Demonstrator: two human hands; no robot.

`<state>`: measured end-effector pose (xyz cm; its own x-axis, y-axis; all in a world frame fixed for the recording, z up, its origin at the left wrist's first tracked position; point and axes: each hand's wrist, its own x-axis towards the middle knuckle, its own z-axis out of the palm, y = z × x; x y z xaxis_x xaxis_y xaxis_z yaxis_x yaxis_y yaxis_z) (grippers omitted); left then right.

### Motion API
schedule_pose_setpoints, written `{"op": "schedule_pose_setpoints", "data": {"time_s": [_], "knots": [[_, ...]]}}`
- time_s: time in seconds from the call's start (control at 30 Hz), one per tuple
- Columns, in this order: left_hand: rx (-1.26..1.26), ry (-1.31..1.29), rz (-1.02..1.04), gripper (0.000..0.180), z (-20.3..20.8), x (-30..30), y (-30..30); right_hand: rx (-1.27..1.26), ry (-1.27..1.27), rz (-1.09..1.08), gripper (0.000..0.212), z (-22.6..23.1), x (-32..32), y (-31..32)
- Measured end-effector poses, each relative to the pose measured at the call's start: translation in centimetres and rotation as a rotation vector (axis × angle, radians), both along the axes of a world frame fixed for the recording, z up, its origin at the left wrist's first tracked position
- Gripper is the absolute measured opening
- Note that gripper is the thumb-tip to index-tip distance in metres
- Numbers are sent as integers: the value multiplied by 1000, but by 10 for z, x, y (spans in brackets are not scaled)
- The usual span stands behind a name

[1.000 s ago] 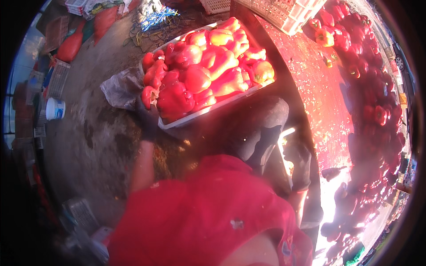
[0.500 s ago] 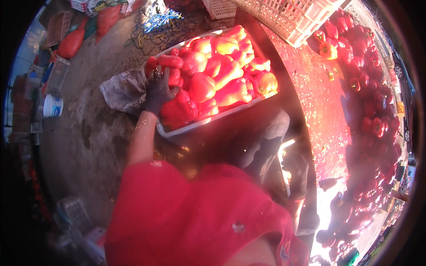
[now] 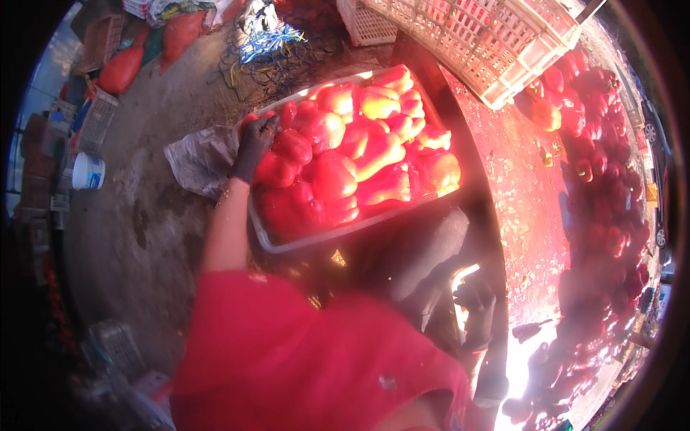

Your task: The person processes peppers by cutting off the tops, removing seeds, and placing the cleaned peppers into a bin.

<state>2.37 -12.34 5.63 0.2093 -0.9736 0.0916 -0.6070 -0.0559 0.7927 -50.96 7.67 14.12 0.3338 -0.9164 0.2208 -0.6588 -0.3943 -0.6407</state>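
A pale plastic crate [image 3: 277, 248] is heaped with glossy red bell peppers [image 3: 334, 176]. At its left end my left hand [image 3: 255, 146], in a dark glove, reaches in with fingers bent and close together around a red pepper [image 3: 249, 119], which is mostly hidden by the hand. A crumpled greyish plastic bag [image 3: 201, 159] lies beside that wrist. My right hand [image 3: 476, 305], also dark-gloved, is low at the right beside my leg, away from the crate. Shadow and glare hide its fingers, so I cannot tell what it holds, if anything.
A slatted plastic crate [image 3: 496, 54] stands tilted at the upper right. Beyond a curved dark edge, many red peppers [image 3: 604, 158] lie in a pile. Tangled blue cord [image 3: 269, 42], red sacks [image 3: 122, 70] and a white bucket [image 3: 88, 171] are on the floor to the left.
My left hand has gone from spread over the peppers to fingers bent together at the crate's left end. The view has shifted, so the crate appears lower. My right hand stays by my leg.
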Motion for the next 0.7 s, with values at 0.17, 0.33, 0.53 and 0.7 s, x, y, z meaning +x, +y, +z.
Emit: {"op": "schedule_pose_setpoints", "data": {"time_s": [0.17,0.33,0.53,0.7], "knots": [[-71,-376,145,20,4,-8,-17,-20,-46,-23,25,-10,6,-4],[234,-606,54,22,13,-13,-31,252,-227,-253,28,-13,14,2],[150,-427,167,19,-26,30,-27,23,-123,-159,40,-15,11,5],[62,612,428,8,2,16,-20,-129,10,-113,44,12,9,8]]}}
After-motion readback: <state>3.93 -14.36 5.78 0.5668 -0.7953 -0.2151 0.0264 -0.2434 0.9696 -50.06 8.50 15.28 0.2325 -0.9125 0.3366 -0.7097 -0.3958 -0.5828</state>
